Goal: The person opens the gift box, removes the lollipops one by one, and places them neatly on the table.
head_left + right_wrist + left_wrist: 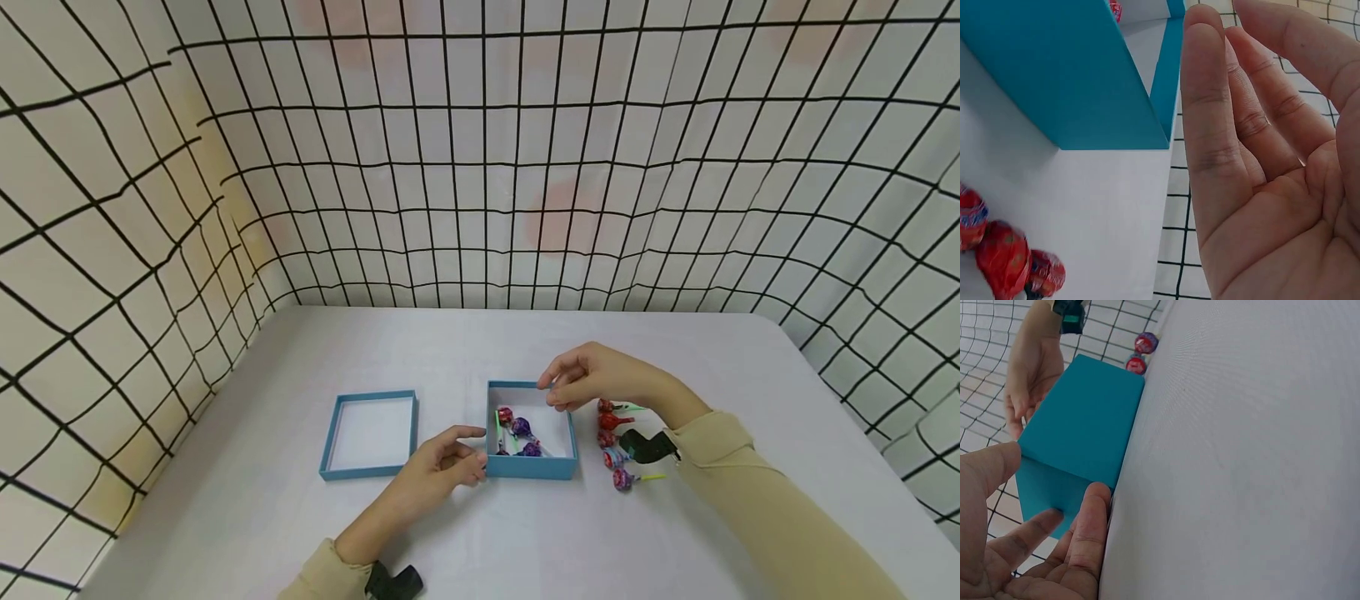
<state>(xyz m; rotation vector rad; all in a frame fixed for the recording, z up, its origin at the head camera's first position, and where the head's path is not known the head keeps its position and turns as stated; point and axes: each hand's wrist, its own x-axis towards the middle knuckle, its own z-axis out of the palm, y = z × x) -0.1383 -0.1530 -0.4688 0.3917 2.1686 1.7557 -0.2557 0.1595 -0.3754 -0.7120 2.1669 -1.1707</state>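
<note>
A blue open-topped box [529, 467] with a white inside stands mid-table, holding several lollipops [521, 427] with red and purple wrappers. My left hand [438, 468] is at its left side; in the left wrist view, fingertips [1099, 490] touch the blue wall [1085, 419]. Above the box's right rear corner hovers my right hand [600, 377], with nothing between its slightly bent fingers, as the right wrist view [1272, 175] also shows. Beside the box on the right, a column of lollipops [615, 421] lies on the table, partly behind the right wrist's strap.
A shallow blue lid [367, 473] with a white inside lies left of the box. White cloth covers the table [495, 542]. A black grid net over white walls [480, 167] encloses the back and both sides.
</note>
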